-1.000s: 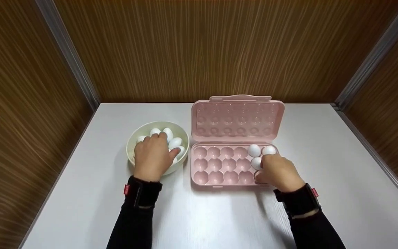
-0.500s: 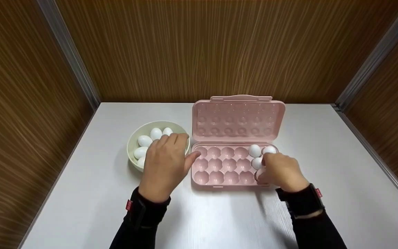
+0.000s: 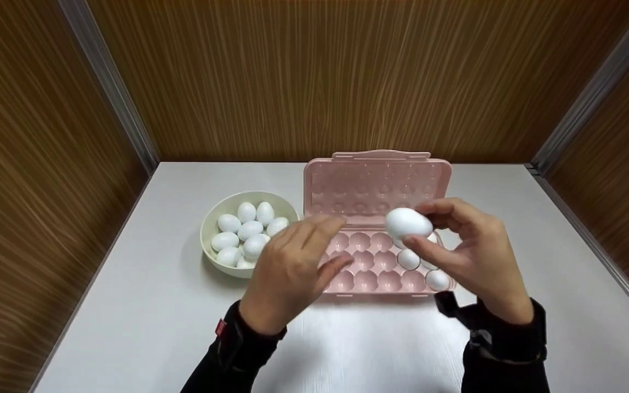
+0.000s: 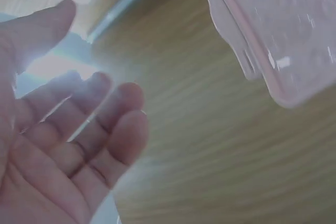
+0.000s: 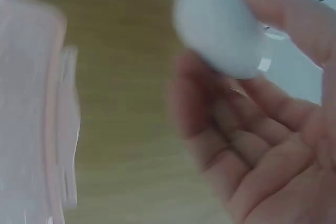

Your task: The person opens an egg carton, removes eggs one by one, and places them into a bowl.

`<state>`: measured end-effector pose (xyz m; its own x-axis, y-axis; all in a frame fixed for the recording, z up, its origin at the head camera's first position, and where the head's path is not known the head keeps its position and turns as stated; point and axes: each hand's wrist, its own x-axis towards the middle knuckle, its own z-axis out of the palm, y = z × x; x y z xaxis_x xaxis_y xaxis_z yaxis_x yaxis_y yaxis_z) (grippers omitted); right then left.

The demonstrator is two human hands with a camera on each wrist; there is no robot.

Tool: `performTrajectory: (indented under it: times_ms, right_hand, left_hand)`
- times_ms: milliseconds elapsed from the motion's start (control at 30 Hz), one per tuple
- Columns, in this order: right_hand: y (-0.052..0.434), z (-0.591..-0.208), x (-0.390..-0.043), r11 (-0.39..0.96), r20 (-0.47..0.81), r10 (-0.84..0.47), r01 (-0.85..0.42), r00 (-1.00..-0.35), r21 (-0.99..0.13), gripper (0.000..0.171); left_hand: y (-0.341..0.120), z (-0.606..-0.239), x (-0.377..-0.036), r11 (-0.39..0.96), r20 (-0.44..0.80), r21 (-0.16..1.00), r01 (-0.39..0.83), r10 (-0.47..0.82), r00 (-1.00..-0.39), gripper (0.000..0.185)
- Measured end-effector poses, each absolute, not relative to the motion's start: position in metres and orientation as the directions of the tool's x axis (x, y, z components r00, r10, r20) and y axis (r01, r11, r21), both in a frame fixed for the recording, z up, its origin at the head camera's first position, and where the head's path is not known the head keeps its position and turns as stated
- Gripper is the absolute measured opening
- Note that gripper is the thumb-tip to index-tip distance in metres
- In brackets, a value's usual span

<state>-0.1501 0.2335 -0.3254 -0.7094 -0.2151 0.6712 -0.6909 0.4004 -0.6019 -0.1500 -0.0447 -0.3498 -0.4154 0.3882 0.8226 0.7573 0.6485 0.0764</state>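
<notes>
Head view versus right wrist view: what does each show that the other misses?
Only the head view shows the bowl of eggs, the tray's cups with eggs at its right end, the table, and the left hand, empty. Only the right wrist view shows the right hand's palm side. Both show the held egg pinched by the right hand, and the pink lid.

i count eight white eggs in the bowl (image 3: 209, 248), three eggs in the pink tray (image 3: 372, 287), and one egg (image 3: 406, 222) pinched in my right hand (image 3: 478, 256).
</notes>
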Motion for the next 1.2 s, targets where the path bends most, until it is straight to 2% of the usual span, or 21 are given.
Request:
performTrajectory:
  times_ms: [100,267,333,433,567,867,1200]
  right_hand:
    - [0.217,-0.324,-0.14,0.259,0.754,-0.257,-0.795,-0.605,-0.549,0.043]
    - [0.198,-0.326,-0.132,0.162,0.827,-0.351,-0.898,-0.44,-0.409,0.036]
    - [0.194,-0.327,-0.13,0.134,0.837,-0.358,-0.91,-0.414,-0.393,0.036]
    - [0.192,-0.329,-0.128,0.059,0.845,-0.355,-0.912,-0.4,-0.407,0.038]
    - [0.19,-0.332,-0.126,0.026,0.844,-0.358,-0.908,-0.4,-0.419,0.039]
    - [0.188,-0.331,-0.126,0.185,0.837,-0.38,-0.919,-0.394,-0.348,0.038]
    - [0.191,-0.329,-0.128,0.251,0.824,-0.392,-0.909,-0.409,-0.332,0.038]
  left_hand:
    - [-0.039,-0.348,-0.144,0.571,0.862,0.041,0.82,0.394,-0.318,0.059]
    - [-0.034,-0.342,-0.133,0.479,0.926,-0.045,0.876,0.348,-0.143,0.059]
    - [-0.032,-0.341,-0.129,0.467,0.94,-0.08,0.88,0.33,-0.089,0.055]
    - [-0.029,-0.34,-0.125,0.457,0.945,-0.11,0.883,0.324,-0.05,0.048]
    - [-0.027,-0.34,-0.123,0.444,0.94,-0.116,0.888,0.339,-0.046,0.044]
    - [-0.028,-0.342,-0.125,0.476,0.936,-0.108,0.873,0.345,-0.073,0.036]
    - [-0.04,-0.34,-0.133,0.528,0.937,-0.068,0.847,0.326,-0.128,0.041]
